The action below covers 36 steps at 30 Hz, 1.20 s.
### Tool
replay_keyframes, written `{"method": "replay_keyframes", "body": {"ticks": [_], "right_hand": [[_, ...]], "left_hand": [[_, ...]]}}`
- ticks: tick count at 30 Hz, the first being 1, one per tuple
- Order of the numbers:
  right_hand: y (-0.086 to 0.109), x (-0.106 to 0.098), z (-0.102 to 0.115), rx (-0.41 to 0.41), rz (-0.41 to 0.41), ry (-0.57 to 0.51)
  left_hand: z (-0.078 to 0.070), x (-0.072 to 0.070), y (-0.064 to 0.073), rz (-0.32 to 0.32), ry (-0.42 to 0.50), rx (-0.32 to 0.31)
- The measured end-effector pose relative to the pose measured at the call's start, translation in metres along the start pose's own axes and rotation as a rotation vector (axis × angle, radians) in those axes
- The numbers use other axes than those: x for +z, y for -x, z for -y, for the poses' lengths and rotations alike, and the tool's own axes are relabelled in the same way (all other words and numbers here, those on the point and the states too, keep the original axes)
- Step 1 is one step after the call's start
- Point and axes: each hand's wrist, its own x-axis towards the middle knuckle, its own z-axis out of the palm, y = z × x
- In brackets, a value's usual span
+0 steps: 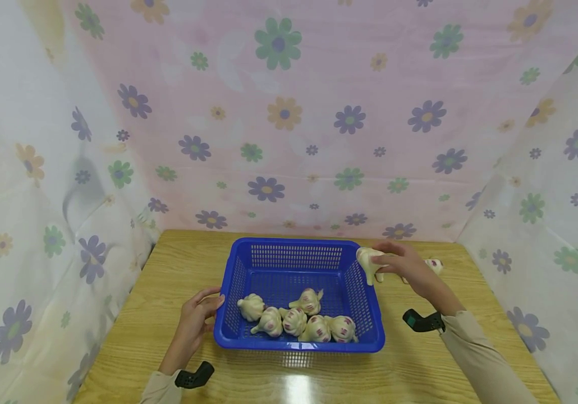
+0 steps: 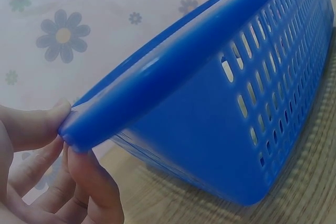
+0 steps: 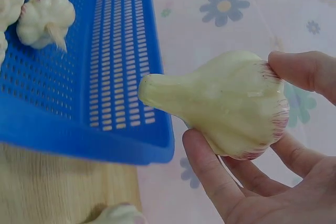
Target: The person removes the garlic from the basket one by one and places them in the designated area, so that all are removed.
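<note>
My left hand (image 1: 199, 320) pinches the left rim of a blue plastic basket (image 1: 299, 345); the left wrist view shows the thumb on top of the rim (image 2: 157, 72) and fingers curled beneath. At the basket's back right corner, my right hand (image 1: 410, 268) holds a garlic bulb (image 1: 366, 260) between thumb and fingers. In the right wrist view this pale bulb (image 3: 231, 106) has purple streaks at its base, and its stem points toward the basket. Several more garlic bulbs (image 1: 295, 322) lie inside the basket, mostly along the front wall.
On the wooden table (image 1: 178, 264), another garlic bulb (image 1: 434, 265) lies right of the basket, partly behind my right hand. Flower-patterned cloth (image 1: 314, 112) encloses the table at the back and both sides.
</note>
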Motion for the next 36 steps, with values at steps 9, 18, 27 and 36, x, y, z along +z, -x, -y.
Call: {"method": "replay_keyframes", "body": {"ticks": [9, 18, 27, 36], "right_hand": [[0.008, -0.017, -0.009, 0.023, -0.039, 0.023], [0.015, -0.037, -0.023, 0.042, -0.053, 0.053], [0.023, -0.062, -0.033, 0.052, -0.051, 0.1], [0.028, -0.087, -0.043, 0.094, -0.076, 0.136]], "left_hand": [[0.001, 0.0, 0.0, -0.011, -0.003, -0.008], [0.001, 0.0, 0.001, -0.012, 0.007, 0.0], [-0.001, 0.0, 0.001, -0.008, 0.003, 0.008], [0.005, -0.002, 0.0, 0.025, -0.05, 0.085]]}}
